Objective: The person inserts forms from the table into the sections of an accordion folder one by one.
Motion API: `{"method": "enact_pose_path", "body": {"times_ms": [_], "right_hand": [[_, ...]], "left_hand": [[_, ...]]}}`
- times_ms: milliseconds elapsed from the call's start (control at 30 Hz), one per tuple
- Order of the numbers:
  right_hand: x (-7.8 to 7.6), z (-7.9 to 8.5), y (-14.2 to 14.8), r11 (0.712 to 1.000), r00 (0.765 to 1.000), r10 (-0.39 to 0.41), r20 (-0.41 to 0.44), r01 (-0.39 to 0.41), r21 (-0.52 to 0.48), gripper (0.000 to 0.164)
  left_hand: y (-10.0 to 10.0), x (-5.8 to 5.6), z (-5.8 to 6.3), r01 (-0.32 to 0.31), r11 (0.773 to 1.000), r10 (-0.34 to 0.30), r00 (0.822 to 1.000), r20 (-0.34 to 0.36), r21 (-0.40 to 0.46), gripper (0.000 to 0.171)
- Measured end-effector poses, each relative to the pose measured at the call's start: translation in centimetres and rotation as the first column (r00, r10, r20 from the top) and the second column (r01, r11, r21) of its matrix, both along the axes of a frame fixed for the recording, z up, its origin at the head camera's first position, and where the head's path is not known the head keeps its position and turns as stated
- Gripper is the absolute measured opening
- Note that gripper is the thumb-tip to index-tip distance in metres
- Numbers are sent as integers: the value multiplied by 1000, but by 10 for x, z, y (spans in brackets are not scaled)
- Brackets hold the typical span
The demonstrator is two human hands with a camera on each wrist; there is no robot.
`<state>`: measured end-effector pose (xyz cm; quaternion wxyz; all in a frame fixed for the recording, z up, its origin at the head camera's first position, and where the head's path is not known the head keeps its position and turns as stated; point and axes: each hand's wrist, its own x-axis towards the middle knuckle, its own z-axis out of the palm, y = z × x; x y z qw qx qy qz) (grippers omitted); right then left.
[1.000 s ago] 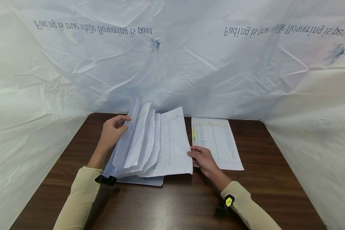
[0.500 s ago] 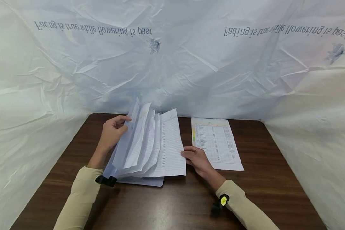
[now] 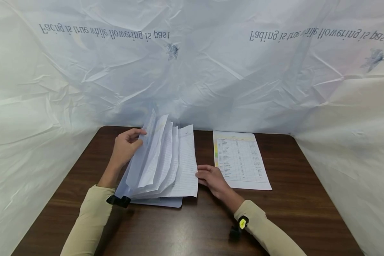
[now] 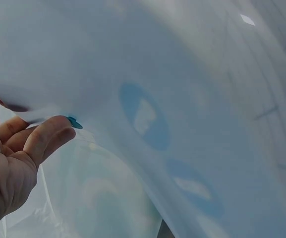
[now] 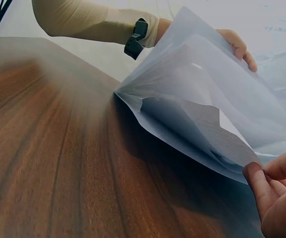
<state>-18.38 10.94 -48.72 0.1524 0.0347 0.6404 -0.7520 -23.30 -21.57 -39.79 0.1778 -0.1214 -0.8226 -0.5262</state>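
A translucent bluish-white plastic folder (image 3: pixel 136 170) lies on the table with its cover raised and several printed sheets fanned between its leaves. At the cover's left side, my left hand (image 3: pixel 123 147) pinches the raised plastic. The left wrist view shows a small teal piece (image 4: pixel 74 122) at those fingertips; I cannot tell what it is. My right hand (image 3: pixel 212 180) pinches the right edge of a lined sheet of paper (image 3: pixel 186 167) between thumb and fingers. That sheet's left part is hidden inside the folder. In the right wrist view the paper (image 5: pixel 222 130) bends slightly toward the right fingertips.
A separate printed sheet (image 3: pixel 241 161) with coloured marks on its left side lies flat to the right of the folder. Beneath everything is a dark brown wooden table (image 3: pixel 179 231). Wrinkled white sheeting (image 3: pixel 198 78) with printed lettering stands behind and at both sides.
My right hand has moved left with the pinched sheet, so less of that sheet sticks out of the folder now. My left hand and the raised cover stay in place.
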Motion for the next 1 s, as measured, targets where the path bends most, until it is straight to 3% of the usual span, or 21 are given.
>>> {"method": "enact_pose_path", "body": {"times_ms": [600, 1000], "right_hand": [[-2, -6, -23, 998, 998, 46, -32, -47, -49, 41], [-5, -10, -38, 996, 998, 67, -18, -68, -51, 39]], "left_hand": [[5, 2, 3, -23, 1000, 23, 999, 32, 2, 30], [4, -1, 2, -22, 1000, 22, 1000, 15, -8, 30]]}}
